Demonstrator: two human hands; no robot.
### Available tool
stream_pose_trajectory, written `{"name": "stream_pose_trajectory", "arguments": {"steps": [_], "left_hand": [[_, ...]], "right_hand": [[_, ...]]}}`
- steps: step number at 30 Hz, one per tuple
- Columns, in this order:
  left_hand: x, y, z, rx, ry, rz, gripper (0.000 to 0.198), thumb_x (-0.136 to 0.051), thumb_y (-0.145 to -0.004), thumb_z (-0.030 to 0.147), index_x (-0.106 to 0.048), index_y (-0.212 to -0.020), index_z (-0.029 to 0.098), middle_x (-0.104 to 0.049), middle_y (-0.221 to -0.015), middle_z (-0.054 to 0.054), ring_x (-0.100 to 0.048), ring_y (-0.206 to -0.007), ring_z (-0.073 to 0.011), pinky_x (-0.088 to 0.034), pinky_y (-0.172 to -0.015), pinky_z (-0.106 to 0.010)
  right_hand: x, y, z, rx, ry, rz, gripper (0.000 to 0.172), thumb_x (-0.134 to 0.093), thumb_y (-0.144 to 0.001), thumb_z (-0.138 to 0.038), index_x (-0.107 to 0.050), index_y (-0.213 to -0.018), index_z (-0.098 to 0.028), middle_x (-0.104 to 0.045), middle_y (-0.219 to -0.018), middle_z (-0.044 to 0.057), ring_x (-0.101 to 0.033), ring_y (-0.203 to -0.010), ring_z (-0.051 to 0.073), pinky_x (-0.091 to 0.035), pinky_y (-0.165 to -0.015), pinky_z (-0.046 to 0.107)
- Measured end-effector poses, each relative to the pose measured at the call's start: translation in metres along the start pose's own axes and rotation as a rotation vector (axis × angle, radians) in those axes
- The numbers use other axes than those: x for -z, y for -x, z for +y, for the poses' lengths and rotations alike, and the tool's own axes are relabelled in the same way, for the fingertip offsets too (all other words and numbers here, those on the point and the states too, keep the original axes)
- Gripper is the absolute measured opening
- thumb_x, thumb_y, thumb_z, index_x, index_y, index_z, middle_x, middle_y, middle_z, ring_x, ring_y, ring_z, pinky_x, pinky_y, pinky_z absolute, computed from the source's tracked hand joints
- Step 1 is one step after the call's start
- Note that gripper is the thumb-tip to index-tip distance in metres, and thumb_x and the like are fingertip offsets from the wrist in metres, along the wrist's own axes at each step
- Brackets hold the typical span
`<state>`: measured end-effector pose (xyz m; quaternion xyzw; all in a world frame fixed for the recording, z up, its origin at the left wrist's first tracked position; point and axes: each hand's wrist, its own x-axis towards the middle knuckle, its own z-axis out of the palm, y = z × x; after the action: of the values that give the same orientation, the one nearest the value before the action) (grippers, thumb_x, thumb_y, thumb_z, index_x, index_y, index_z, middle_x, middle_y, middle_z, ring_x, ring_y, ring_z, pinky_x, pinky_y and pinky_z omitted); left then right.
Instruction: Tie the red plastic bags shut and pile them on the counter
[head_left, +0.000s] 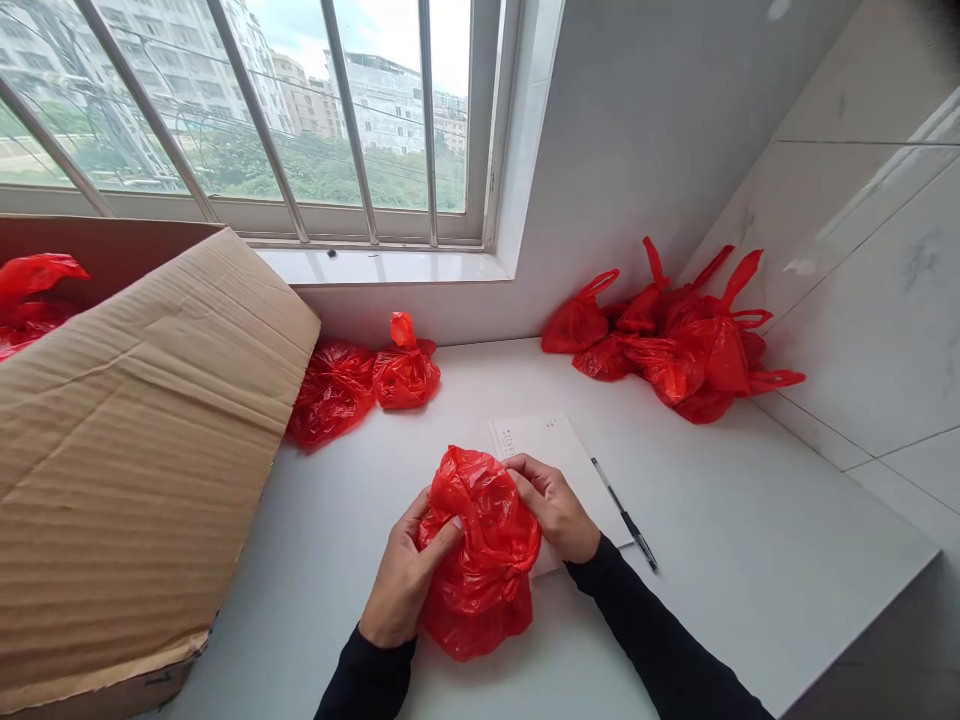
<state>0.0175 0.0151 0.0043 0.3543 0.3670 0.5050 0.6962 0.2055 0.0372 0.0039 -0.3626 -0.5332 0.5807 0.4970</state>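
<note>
A crumpled red plastic bag [480, 560] sits on the white counter [735, 560] just in front of me. My left hand [405, 580] grips its left side, with the fingers curled into the plastic. On the upper right of the bag, my right hand [551, 505] pinches the plastic with closed fingers. Both sleeves are black. A white sheet of paper [551, 445] with small print lies under and behind my right hand. A black pen [624, 515] rests beside it on the right.
A large cardboard box [127, 450] with an open flap fills the left; red bags [34, 290] show inside it. Two red bags [367, 385] lie by the box. Several tied red bags [675, 345] are piled in the far right corner, below a barred window [247, 110].
</note>
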Motion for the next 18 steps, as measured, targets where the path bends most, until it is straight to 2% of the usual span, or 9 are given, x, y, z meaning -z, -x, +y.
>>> {"name": "stream_pose_trajectory", "arguments": {"steps": [3,6,8,13,18], "left_hand": [[-0.0020,-0.0005,-0.0004,-0.031,-0.043,0.028,0.054,-0.080,-0.074,0.032,-0.063,-0.124,0.020,-0.075,-0.107,-0.008,-0.072,-0.092,-0.0272,-0.056,-0.085,-0.036],[-0.0024,-0.0005,0.0000,-0.036,-0.053,0.032,0.053,-0.078,-0.076,0.033,-0.061,-0.125,0.019,-0.074,-0.110,-0.009,-0.071,-0.094,-0.0275,-0.056,-0.086,-0.037],[-0.0025,0.0002,0.0007,-0.036,-0.074,0.023,0.057,-0.077,-0.076,0.033,-0.058,-0.128,0.020,-0.073,-0.113,-0.010,-0.070,-0.099,-0.0286,-0.056,-0.086,-0.037],[-0.0035,0.0024,0.0016,-0.022,-0.118,-0.052,0.076,-0.080,-0.072,0.031,-0.045,-0.139,0.027,-0.066,-0.128,-0.011,-0.068,-0.105,-0.0308,-0.056,-0.086,-0.038],[0.0010,-0.0011,-0.0016,-0.045,-0.180,-0.085,0.063,-0.078,-0.076,0.032,-0.051,-0.132,0.023,-0.066,-0.128,-0.011,-0.066,-0.111,-0.0297,-0.052,-0.094,-0.038]], "right_hand": [[-0.0008,0.0023,-0.0007,0.019,0.074,0.012,0.030,-0.055,-0.094,-0.049,-0.064,-0.099,-0.021,-0.064,-0.091,0.003,-0.060,-0.083,0.018,-0.049,-0.077,0.031],[-0.0019,0.0039,-0.0031,0.054,0.263,0.037,0.023,-0.068,-0.087,-0.042,-0.065,-0.093,-0.020,-0.063,-0.095,0.003,-0.059,-0.091,0.020,-0.047,-0.086,0.033],[-0.0031,0.0043,-0.0043,0.062,0.313,0.058,0.019,-0.067,-0.088,-0.038,-0.065,-0.089,-0.020,-0.063,-0.092,0.003,-0.059,-0.089,0.019,-0.046,-0.085,0.033],[-0.0048,0.0040,-0.0015,0.046,0.214,0.101,0.022,-0.059,-0.094,-0.040,-0.061,-0.088,-0.020,-0.062,-0.083,0.001,-0.056,-0.077,0.016,-0.046,-0.074,0.029],[-0.0038,0.0026,0.0022,0.028,0.142,0.137,0.025,-0.058,-0.094,-0.044,-0.060,-0.089,-0.020,-0.057,-0.079,-0.001,-0.052,-0.071,0.013,-0.044,-0.067,0.026]]}}
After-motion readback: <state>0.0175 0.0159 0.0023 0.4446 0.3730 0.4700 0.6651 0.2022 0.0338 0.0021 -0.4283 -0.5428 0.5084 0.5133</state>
